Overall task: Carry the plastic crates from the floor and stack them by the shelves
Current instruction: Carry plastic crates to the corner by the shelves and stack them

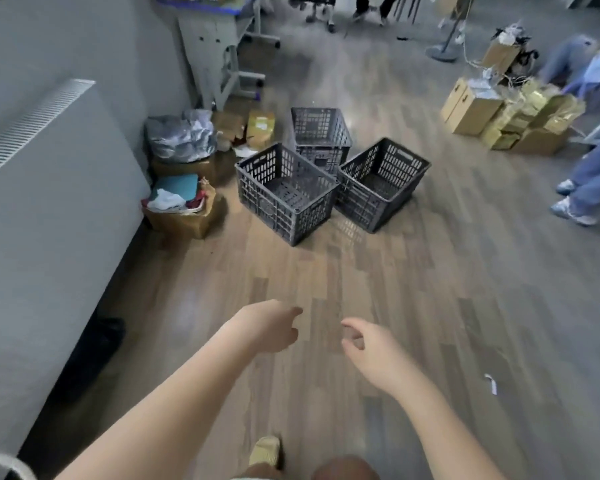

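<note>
Three dark grey plastic crates sit on the wood floor (pixel 326 323) at mid frame: near crate (pixel 284 192), right crate (pixel 381 183), far crate (pixel 321 133) behind them, all touching or nearly so. Slatted walls, open tops, seemingly empty. None lifted yet; carrying looks barely begun. Left hand (pixel 269 327) and right hand (pixel 368 344) reach forward at lower centre, fingers loosely curled, holding nothing. Shelves not visible.

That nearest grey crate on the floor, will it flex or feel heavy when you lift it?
The nearest grey crate looks empty, with lattice walls and base, so probably light for its size. Its moulded rim and ribbed walls suggest it stays fairly stiff. The wide flat base should resist tipping, though it might slide easily on the smooth wood-look floor.
</note>
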